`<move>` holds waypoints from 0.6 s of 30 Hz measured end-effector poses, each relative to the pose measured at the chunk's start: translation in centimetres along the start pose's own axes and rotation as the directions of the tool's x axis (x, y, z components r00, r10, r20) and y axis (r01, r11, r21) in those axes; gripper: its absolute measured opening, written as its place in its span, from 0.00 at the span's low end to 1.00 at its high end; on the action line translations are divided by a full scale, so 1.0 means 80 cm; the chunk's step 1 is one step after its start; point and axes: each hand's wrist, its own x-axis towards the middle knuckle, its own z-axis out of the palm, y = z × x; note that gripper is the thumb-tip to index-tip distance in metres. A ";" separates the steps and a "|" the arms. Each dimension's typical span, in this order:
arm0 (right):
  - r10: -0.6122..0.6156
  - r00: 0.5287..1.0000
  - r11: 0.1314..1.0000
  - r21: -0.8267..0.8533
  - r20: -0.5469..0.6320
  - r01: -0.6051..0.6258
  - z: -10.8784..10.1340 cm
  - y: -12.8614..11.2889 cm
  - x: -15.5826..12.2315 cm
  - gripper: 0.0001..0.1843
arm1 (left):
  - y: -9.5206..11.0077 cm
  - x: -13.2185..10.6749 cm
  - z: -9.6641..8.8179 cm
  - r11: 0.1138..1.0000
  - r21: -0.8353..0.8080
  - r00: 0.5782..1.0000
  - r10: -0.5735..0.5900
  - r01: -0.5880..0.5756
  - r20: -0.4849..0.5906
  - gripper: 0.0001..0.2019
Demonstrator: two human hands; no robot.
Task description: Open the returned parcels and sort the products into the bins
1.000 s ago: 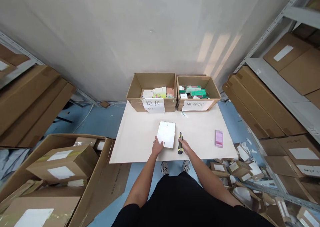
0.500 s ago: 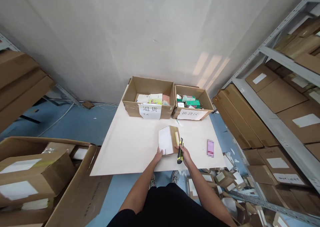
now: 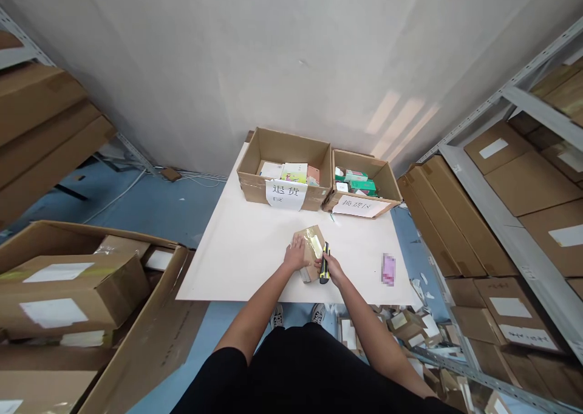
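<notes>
A small brown cardboard box (image 3: 314,235) with clear, shiny tape over its top lies near the front of the white table (image 3: 218,262). My left hand (image 3: 296,254) rests flat on the left part of this box, fingers spread. A black and yellow box cutter (image 3: 325,262) is gripped in my right hand (image 3: 334,269), at the box's right side. Part of that hand's fingertips touches or nearly touches the cardboard. Whether the blade is out I cannot tell.
Behind are two open cartons with paper signs, the left carton (image 3: 255,190) and the right carton (image 3: 392,203), holding small packages. A blurred pink item (image 3: 388,269) lies at right. A large carton (image 3: 150,335) of parcels stands left; loaded shelving (image 3: 523,262) stands right.
The small box has been turned so its taped brown face is up instead of the white label. My left hand has moved from its lower edge onto its top. The view has shifted slightly.
</notes>
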 end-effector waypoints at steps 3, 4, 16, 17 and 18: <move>0.009 1.000 0.982 -0.190 0.026 -0.004 0.008 -0.028 0.016 0.21 | 0.006 0.009 0.007 0.998 0.041 0.998 -0.041 0.039 0.049 0.59; -0.006 0.999 0.957 -0.289 0.040 0.017 0.014 -0.040 0.023 0.20 | 0.007 0.010 0.009 0.997 0.055 0.997 -0.051 0.048 0.058 0.59; -0.108 0.993 0.232 -0.973 -0.041 -0.014 0.100 -0.104 0.069 0.21 | 0.008 0.001 0.003 0.993 0.116 0.994 -0.044 0.032 0.099 0.58; -0.098 0.994 0.208 -0.978 -0.044 -0.023 0.101 -0.101 0.064 0.23 | 0.008 0.000 0.002 0.993 0.117 0.995 -0.038 0.027 0.091 0.57; -0.082 0.995 0.186 -0.982 -0.049 -0.033 0.100 -0.099 0.060 0.25 | 0.007 -0.002 0.001 0.993 0.119 0.996 -0.034 0.024 0.083 0.56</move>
